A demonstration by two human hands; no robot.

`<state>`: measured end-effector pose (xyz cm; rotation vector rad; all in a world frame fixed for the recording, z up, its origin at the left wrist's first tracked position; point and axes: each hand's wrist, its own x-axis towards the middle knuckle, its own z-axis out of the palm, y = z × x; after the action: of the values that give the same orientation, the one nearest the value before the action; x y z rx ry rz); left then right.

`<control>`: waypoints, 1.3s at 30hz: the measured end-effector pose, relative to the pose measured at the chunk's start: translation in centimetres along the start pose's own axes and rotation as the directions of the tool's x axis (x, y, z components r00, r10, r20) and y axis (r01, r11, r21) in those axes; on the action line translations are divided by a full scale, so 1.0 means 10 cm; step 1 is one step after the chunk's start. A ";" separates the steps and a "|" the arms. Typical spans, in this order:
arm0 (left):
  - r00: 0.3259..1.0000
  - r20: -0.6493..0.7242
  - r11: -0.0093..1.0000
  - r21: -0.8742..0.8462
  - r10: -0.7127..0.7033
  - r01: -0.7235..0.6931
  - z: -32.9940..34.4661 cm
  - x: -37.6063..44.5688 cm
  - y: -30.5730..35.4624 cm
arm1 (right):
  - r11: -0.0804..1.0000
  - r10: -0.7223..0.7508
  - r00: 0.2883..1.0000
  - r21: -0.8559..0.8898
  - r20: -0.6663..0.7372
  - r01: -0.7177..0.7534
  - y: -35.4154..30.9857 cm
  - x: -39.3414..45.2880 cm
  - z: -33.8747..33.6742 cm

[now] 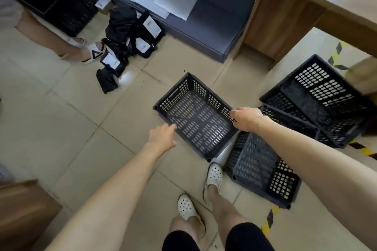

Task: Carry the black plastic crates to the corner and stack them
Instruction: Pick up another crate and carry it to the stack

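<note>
While right hand (245, 118) grips the near crate (195, 117) by its rim on the floor | left hand (162, 136) open, reaching for the other rim | two crates (318, 100) nested right, one (263, 167) loose beside | stacking looks partly done.

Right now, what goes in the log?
right hand: grips crate rim | left hand: open, at near rim | crate: tilted | stacking: not done
</note>
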<state>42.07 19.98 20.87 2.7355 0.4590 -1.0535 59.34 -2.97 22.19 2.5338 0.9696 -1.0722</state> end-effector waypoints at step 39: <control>0.896 0.189 0.551 -0.732 -0.402 0.401 2.79 3.19 -0.37 | 0.922 0.263 0.961 0.273 0.086 -0.276 0.56 4.02 1.90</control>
<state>45.79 23.02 -21.38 1.8853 1.2579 -0.6820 73.15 4.15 -19.90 2.7446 0.4589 -1.2537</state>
